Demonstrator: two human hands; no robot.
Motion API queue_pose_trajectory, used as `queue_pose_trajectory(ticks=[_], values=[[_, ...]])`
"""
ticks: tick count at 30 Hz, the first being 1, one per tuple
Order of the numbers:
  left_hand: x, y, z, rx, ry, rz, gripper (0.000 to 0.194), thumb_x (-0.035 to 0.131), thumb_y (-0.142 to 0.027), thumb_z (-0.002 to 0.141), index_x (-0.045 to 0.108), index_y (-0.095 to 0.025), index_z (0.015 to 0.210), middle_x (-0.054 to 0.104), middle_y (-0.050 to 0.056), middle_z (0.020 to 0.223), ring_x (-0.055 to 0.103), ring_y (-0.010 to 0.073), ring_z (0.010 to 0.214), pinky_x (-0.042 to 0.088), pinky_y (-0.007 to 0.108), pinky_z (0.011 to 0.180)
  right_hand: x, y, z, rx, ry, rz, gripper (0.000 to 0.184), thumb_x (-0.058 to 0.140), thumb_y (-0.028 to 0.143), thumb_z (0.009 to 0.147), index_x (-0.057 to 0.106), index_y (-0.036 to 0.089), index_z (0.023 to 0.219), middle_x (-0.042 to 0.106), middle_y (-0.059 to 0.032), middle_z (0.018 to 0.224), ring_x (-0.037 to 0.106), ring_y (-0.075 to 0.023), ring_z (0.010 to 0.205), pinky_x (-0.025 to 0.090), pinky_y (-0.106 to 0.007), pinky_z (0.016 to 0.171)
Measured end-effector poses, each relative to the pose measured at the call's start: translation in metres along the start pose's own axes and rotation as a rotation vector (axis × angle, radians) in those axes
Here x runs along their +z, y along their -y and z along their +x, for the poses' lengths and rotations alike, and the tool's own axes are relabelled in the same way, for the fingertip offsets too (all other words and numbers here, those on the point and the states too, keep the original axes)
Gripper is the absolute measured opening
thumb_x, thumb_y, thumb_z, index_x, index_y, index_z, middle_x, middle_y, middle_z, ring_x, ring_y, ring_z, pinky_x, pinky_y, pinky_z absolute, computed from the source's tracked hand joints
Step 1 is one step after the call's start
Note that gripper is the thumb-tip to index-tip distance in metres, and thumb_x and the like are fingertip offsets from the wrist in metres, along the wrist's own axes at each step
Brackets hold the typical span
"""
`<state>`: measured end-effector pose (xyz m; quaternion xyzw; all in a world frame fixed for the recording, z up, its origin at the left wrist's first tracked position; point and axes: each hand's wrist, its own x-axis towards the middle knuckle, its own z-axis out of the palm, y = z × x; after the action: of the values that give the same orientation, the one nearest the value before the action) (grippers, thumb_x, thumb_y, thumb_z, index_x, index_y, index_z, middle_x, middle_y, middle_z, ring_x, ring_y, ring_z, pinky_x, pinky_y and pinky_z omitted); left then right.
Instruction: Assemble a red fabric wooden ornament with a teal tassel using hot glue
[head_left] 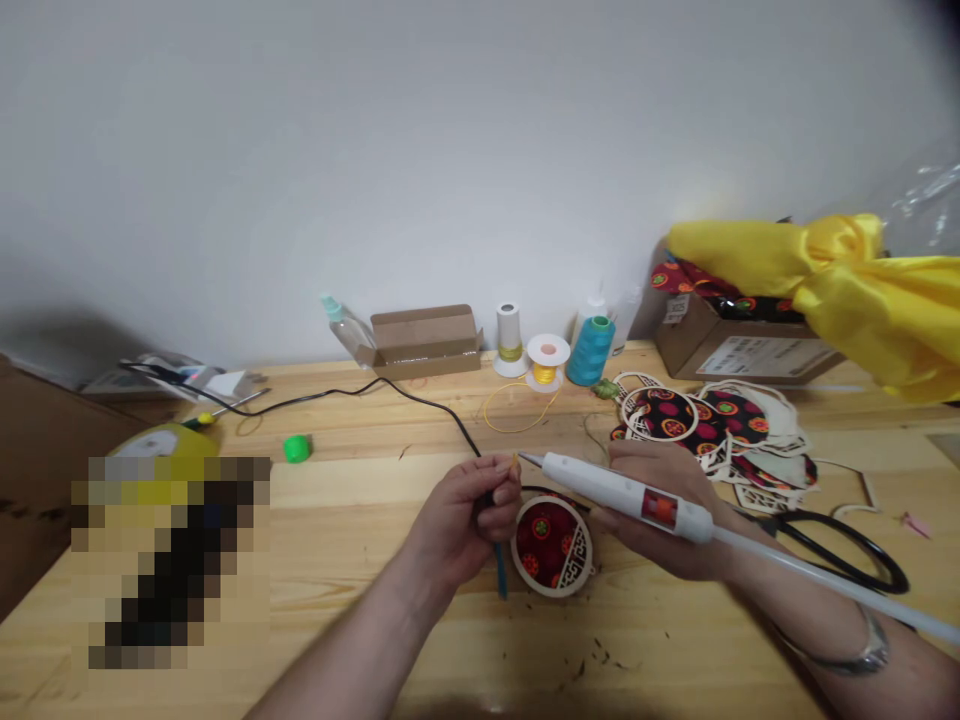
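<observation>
green cap: i pick it up at the left of the table [337, 600], the green cap [297, 448] standing well apart from both hands

black cord: the black cord [382, 380] runs across the back of the table and drops behind the left hand; i cannot tell if the fingers have hold of it

left hand: the left hand [465, 520] is curled, thumb and forefinger pinched together on a small yellow thread end [515, 462] that pokes up from the fingertips

blue strip: the blue strip [502, 572] hangs below the left hand, long axis nearly up and down in my view; its upper end is hidden from me

round piece: the round piece [551, 545] with patterned cloth lies flat on the table, just right of the left hand and below the pen, nearer the left fingers than the right wrist

pen tip: this is the relation i would judge to matter most, tip just right of the pinched thread end; touching or barely short of it, i cannot tell

white pen: the white pen [600, 483] slants from its tip at upper left down to its cable at lower right, pointing at the left fingertips

right hand: the right hand [667, 550] is closed around the pen's body, well behind the tip

cut pieces: the heap of cut pieces [720, 440] lies beyond the right hand
</observation>
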<state>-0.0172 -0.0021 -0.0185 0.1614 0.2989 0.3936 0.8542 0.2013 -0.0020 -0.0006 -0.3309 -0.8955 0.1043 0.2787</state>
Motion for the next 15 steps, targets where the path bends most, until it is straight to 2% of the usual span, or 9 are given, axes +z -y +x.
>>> queue_pose_trajectory(ticks=[15], values=[[-0.0002,0.0009,0.0016,0.014,-0.006,0.042,0.015,0.065,-0.015,0.073,0.054,-0.01,0.064,0.038,-0.007,0.05,0.024,-0.0006,0.036,0.017,0.012,0.035,-0.0005,0.003,0.0035,-0.051,-0.023,0.004,0.032,0.046,0.03,0.088,0.046,0.019,0.058,0.046,0.0016,0.051,0.039,-0.0121,0.05,0.025,-0.027,0.048]])
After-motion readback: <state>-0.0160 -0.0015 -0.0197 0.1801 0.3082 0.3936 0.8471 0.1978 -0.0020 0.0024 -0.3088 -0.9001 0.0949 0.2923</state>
